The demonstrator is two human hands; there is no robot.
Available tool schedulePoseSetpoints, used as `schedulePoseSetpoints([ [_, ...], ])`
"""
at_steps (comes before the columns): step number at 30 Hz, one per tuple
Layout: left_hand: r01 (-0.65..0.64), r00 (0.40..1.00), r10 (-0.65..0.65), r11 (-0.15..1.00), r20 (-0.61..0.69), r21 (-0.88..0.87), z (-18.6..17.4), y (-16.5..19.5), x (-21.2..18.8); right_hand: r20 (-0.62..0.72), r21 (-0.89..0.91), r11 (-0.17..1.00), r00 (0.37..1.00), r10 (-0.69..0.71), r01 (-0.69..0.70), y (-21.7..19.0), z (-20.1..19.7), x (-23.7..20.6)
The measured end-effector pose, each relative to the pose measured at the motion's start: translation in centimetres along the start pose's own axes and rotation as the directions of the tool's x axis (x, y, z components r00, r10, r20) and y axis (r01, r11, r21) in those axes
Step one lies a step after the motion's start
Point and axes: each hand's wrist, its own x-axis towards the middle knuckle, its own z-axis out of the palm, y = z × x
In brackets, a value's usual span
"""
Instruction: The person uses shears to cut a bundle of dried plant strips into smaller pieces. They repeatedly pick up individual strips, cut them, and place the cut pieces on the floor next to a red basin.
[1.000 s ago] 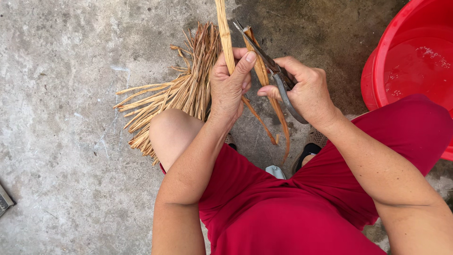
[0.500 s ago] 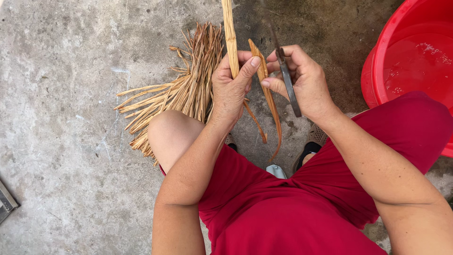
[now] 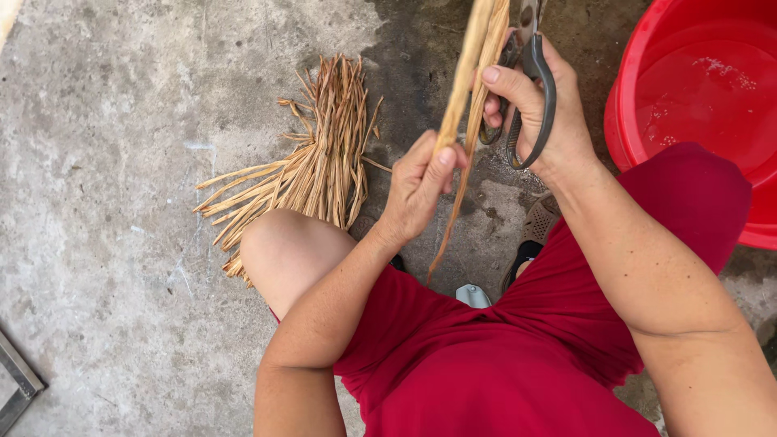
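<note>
Fingers and thumb of the left hand [image 3: 421,182] pinched a long, pale dried stalk [image 3: 468,77] partway up its length, while the right hand [image 3: 541,109] steadied the same stalk higher up with its thumb, its other fingers wrapped through the grey loop handles of a pair of scissors [image 3: 530,89]. The stalk rose between the two hands and ran out of the top of the frame; a thin peeled strip [image 3: 455,214] hung loose from it below the left hand. The stalk looked light, dry and fairly stiff, likely to split along its grain, and seemed best gripped firmly on its solid middle, not by the flimsy strip. Just beyond the left knee, a fanned pile of similar dried strips [image 3: 312,166] lay on the concrete floor [image 3: 97,162]. A red plastic basin [image 3: 627,121] holding water stood at the right edge. The person, seated low, wore red clothing [image 3: 518,356].
</note>
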Motion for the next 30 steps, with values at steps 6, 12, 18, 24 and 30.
schedulePoseSetpoints([
  [6, -0.176, 0.982, 0.190, 0.944, -0.022, 0.279, 1.3, 0.3, -0.6, 0.046, -0.005, 0.999, 0.998, 0.034, -0.034, -0.4, 0.0, -0.1],
  [12, -0.082, 0.993, 0.097, 0.975, -0.062, 0.208, 1.1, 0.0, 0.1, 0.096, -0.058, 0.998, 0.995, -0.024, 0.030, -0.2, 0.0, -0.3],
  [18, 0.027, 0.993, -0.001, 0.975, -0.115, 0.221, 1.5, -0.8, -0.1, 0.127, 0.046, 0.996, 0.988, -0.088, 0.082, 0.7, -0.5, -0.4],
  [24, 0.040, 0.989, -0.011, 0.980, -0.147, 0.196, 1.2, -1.2, 0.1, 0.123, -0.029, 0.986, 0.980, -0.158, 0.163, 1.5, -0.5, 0.1],
  [30, 0.016, 0.994, 0.033, 0.907, -0.108, 0.421, 1.0, -0.6, 0.0, 0.109, -0.153, 0.967, 0.976, -0.187, 0.202, 1.3, -0.1, -0.2],
])
